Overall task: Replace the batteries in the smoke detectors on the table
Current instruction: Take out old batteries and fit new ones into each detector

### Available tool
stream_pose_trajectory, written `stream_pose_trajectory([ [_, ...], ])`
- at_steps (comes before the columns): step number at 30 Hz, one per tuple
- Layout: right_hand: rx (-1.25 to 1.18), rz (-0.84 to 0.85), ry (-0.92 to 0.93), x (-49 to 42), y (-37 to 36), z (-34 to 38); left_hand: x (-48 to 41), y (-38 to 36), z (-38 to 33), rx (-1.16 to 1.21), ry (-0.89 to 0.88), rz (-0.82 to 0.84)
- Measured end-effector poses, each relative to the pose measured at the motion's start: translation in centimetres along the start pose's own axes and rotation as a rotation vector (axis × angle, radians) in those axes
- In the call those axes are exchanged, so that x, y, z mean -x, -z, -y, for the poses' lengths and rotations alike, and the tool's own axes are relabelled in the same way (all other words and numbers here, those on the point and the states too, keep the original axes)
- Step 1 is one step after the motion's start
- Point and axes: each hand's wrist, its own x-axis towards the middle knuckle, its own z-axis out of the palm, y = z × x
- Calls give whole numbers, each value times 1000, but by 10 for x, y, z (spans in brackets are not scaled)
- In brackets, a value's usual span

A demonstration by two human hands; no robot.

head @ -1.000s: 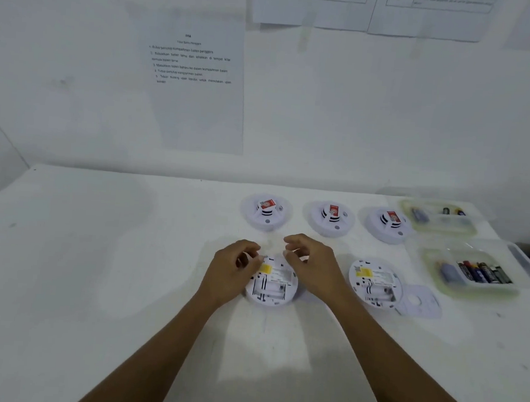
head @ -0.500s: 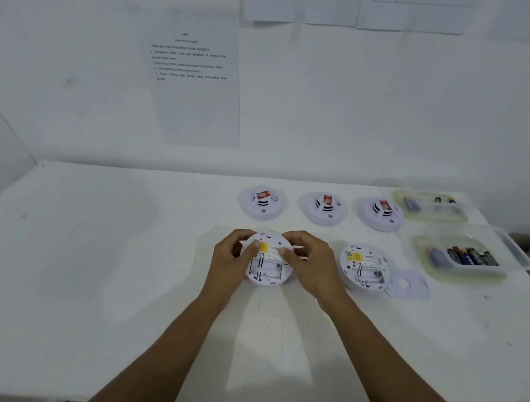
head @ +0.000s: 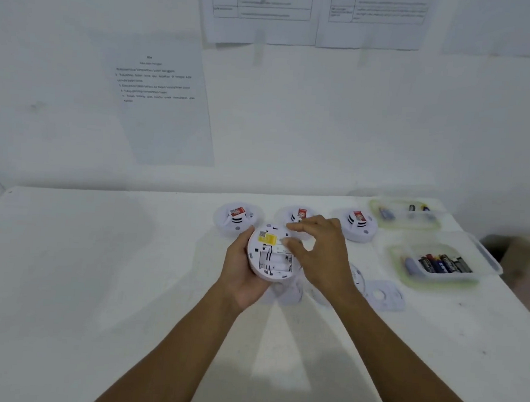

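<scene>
My left hand (head: 242,273) grips a white round smoke detector (head: 272,254) lifted off the white table (head: 95,283), its back with a yellow label and battery bay facing me. My right hand (head: 319,251) hovers over its right side, thumb and fingers curled at the upper edge; whether it pinches anything is unclear. Three detectors with red tags stand in a back row: left (head: 236,218), middle (head: 297,215) partly hidden by my fingers, and right (head: 357,226). Another detector (head: 357,278) is mostly hidden behind my right wrist.
A loose white cover plate (head: 384,295) lies right of my right wrist. Two clear trays with batteries sit at the right: a near one (head: 441,265) and a far one (head: 405,213). Printed sheets (head: 158,99) hang on the wall behind.
The detector that lay on the table between my hands is now lifted and tilted up in my left hand. My right hand has moved to its upper right edge.
</scene>
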Motion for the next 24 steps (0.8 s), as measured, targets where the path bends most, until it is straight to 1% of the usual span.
stream_pose_trajectory([
  [5, 74, 0, 43, -25, 40, -31, -36, -28, 17, -15, 87, 93],
  [9, 29, 70, 45, -53, 83, -63, -71, -54, 33, -17, 85, 119],
  [11, 21, 50, -7, -73, 108, -87, -87, -66, 39, -32, 69, 95],
  [13, 44, 17, -98, -95, 132, -115, -102, -77, 45, -26, 66, 94],
  [14, 77, 27, -154, -107, 143, -129, -109, -81, 47, -21, 68, 90],
  [16, 134, 111, -268, -128, 158, -159, -120, -87, 51, -13, 74, 83],
  [18, 199, 233, -349, -143, 164, -182, -131, -90, 54, -8, 64, 80],
  [21, 301, 380, -369, -156, 157, -203, -145, -95, 61, 5, 48, 59],
  [24, 336, 406, -385, -170, 145, -213, -154, -98, 66, 16, 41, 43],
])
